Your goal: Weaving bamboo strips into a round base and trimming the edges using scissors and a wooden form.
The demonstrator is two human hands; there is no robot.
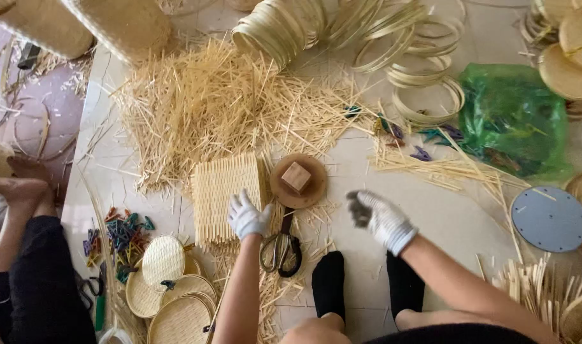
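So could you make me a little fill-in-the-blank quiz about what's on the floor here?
1. The left hand rests on a square woven ____ mat.
2. On the round wooden disc sits a small wooden ____.
3. Just below the disc lie ____ with dark handles.
4. The plastic bag beyond the right hand is ____ in colour.

Missing words: bamboo; block; scissors; green

One package shows — a crumpled, translucent green plastic bag (512, 118) on the floor at upper right, beside the bamboo hoops, holding small dark clips. No labels, signs or screens.
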